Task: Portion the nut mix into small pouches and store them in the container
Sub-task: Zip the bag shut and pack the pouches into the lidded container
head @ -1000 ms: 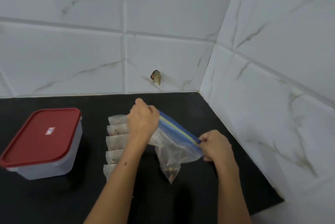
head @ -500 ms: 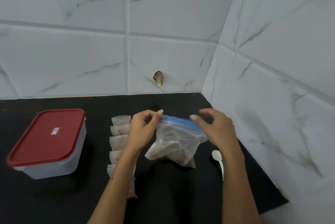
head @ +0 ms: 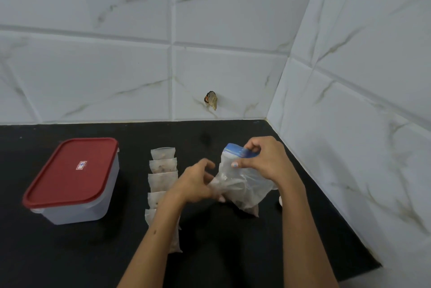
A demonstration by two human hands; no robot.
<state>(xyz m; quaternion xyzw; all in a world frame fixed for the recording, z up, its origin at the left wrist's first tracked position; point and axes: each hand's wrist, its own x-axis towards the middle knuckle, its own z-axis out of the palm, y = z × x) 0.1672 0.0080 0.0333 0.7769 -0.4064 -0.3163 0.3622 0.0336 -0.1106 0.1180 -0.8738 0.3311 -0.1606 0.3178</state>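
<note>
A clear zip bag (head: 242, 185) with a blue seal strip holds a few nuts at its bottom and stands crumpled on the black counter (head: 210, 252). My right hand (head: 265, 159) pinches the folded blue top of the bag. My left hand (head: 196, 182) grips the bag's lower left side with curled fingers. Several small filled pouches (head: 162, 175) lie in an overlapping row just left of my left hand; my forearm hides the nearest ones. The white container (head: 72, 180) with its red lid on sits at the left.
A white spoon (head: 280, 201) peeks out behind my right forearm. White tiled walls (head: 349, 124) close the back and right of the counter, meeting at a corner. A small brown thing (head: 211, 100) sticks out of the back wall.
The bag's blue top, held stretched between both hands before, is now folded over in my right hand. My left hand let go of the top and moved down to the bag's side.
</note>
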